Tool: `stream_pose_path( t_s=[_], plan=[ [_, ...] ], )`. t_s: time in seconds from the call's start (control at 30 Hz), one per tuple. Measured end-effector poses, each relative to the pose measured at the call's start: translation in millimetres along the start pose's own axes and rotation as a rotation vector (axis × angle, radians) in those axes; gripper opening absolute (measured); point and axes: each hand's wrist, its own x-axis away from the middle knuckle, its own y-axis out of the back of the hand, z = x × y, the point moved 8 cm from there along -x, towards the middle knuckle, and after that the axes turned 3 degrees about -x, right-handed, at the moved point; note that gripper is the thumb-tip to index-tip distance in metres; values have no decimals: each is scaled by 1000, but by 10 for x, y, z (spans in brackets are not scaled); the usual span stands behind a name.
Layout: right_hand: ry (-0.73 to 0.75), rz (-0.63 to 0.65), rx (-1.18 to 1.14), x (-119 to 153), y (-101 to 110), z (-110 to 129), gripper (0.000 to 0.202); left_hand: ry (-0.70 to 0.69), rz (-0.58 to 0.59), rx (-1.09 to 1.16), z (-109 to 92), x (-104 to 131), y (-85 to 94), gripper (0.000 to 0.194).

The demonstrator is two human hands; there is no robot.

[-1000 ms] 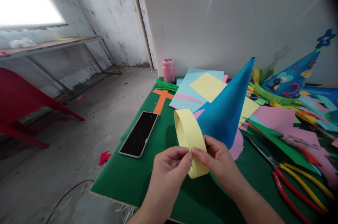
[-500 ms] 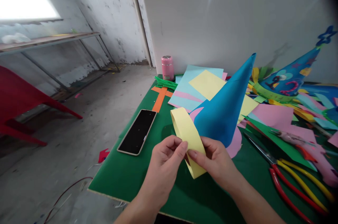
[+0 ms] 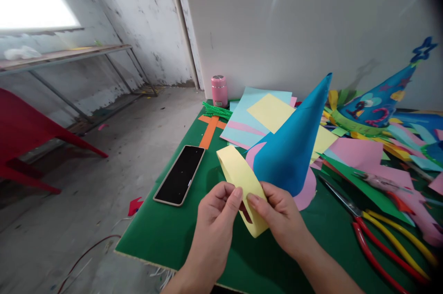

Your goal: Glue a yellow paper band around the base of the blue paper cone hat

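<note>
Both hands pinch a pale yellow paper band [image 3: 238,171] bent into a loop, held above the green table near its front edge. My left hand [image 3: 216,215] is closed on the left rim, thumb on top. My right hand [image 3: 280,215] grips the right side, its thumb on the outer face and the other fingers hidden behind the paper. Just beyond the band stands a blue paper cone [image 3: 290,146] with a pink paper round [image 3: 307,192] at its base. Left of the hands lies a black-screened phone [image 3: 180,175].
Scissors [image 3: 360,213] with red and yellow handles and a pink glue gun [image 3: 418,213] lie at right. Behind are paper sheets [image 3: 238,116], green pipe cleaners [image 3: 216,110], orange strips [image 3: 209,133] and a pink flask [image 3: 219,91]. A decorated blue party hat [image 3: 377,100] stands back right.
The yellow band has tilted slightly, its far end shifting left. Both hands keep their hold on it with little movement, and the view has shifted a little.
</note>
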Motion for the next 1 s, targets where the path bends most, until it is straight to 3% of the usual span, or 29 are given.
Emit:
stream_pose_path(
  t_s=[0.27,0.5,0.8,1.0],
  plan=[
    [6,-15,13,9,-11,8,20,-38,88,-94,-49,16,-16,17],
    [-51,86,-110,20,-98,-25,19,-21,179,-71,-44,14,-45,18],
    [-29,61,-128,-12,-98,35,23,12,153,-118,-33,9,-3,25],
    [16,9,-8,3,-43,86,22,-33,141,-266,-153,24,-4,15]
  ],
)
